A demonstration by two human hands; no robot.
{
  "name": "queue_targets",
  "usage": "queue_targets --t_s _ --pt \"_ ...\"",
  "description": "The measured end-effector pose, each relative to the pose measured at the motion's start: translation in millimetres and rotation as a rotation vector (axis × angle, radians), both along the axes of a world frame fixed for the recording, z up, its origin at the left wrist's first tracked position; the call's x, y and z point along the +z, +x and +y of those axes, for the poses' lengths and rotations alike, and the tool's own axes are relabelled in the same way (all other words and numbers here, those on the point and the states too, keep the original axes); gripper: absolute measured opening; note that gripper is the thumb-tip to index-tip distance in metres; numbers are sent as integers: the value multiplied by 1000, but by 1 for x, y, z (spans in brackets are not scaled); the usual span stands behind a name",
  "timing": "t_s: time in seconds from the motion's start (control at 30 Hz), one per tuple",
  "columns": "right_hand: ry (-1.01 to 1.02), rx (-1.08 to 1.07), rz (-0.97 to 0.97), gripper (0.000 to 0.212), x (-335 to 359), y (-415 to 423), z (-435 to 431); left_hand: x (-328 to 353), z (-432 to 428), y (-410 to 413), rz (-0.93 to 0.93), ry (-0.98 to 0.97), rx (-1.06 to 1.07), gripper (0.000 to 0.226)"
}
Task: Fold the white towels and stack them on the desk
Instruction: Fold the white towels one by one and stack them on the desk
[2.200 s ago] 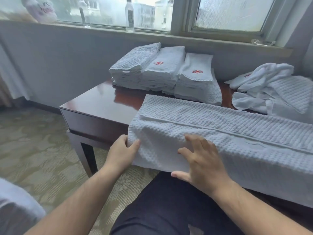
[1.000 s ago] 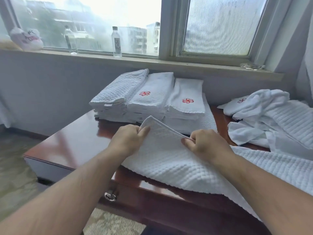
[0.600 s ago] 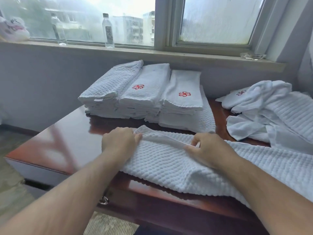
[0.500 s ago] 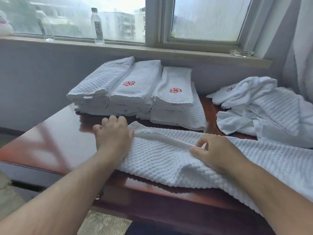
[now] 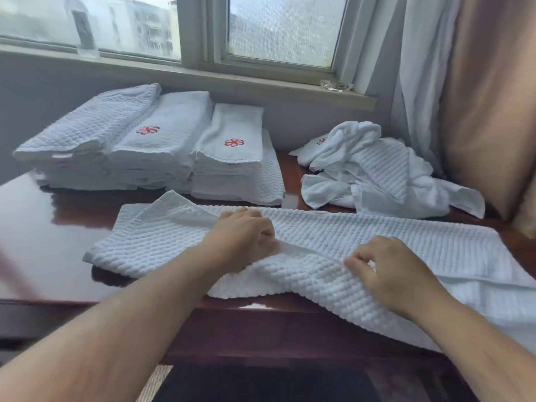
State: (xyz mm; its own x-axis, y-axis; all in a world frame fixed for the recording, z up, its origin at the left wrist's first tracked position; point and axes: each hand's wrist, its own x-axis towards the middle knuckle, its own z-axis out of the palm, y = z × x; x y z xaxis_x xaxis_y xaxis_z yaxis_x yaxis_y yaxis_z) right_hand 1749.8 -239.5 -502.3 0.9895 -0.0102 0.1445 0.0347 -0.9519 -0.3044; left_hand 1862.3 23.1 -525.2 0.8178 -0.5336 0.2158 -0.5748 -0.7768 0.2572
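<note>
A dark wooden table stands under a window. A long white waffle towel lies along its near side, the right part sagging over the near edge. Folded stacks sit far left and an unfolded heap far right. I see the left hand and right hand each pinching the towel's folded edge with curled fingers. I judge the overhanging weight could drag the fold crooked.
</note>
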Motion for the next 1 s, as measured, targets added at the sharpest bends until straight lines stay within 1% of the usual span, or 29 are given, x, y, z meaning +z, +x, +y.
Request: queue_targets --t_s 0.07,0.1,0.13,0.17,0.23,0.27,0.3,0.37,0.43,0.5,0.63,0.73,0.77,0.83,0.9,0.93,1.0 --pt "19 -5 -124 33 8 9 0 -1 2 2 -70 -63 -4 20" --pt "68 -16 -135 36 13 14 0 -1 3 3 -95 -95 8 21" --pt "123 -29 -89 39 18 19 -1 1 3 5 -112 -118 25 22" --pt "142 -31 6 42 23 24 -1 3 2 6 -125 -131 41 23" --pt "71 14 243 46 26 28 -1 5 0 10 -156 -145 53 22" --pt "18 36 330 46 25 29 -2 5 -1 11 -176 -154 55 21" --pt "-28 50 370 44 22 30 -3 5 -2 12 -193 -164 57 21" --pt "-27 52 352 39 22 33 -6 5 -2 15 -206 -175 60 21" --pt "74 28 290 38 27 39 -9 6 -2 17 -207 -184 81 21" --pt "118 0 230 35 36 52 -12 8 -3 21 -225 -184 125 24" --pt "9 -77 144 30 47 87 -13 14 -6 30 -245 -159 210 30" --pt "-103 -137 21 37 44 112 -4 16 -5 42 -282 -84 258 31" --pt "-156 -145 18 41 40 118 0 16 -3 47 -271 -41 286 33" --pt "-255 -145 102 49 29 128 6 13 6 55 -199 74 352 38" --pt "-249 -169 214 54 16 134 10 7 24 58 -103 154 391 44" --pt "-238 -197 230 54 10 136 12 4 37 60 -78 169 403 48" --pt "-291 -221 180 49 4 140 23 2 63 63 -85 225 424 56"
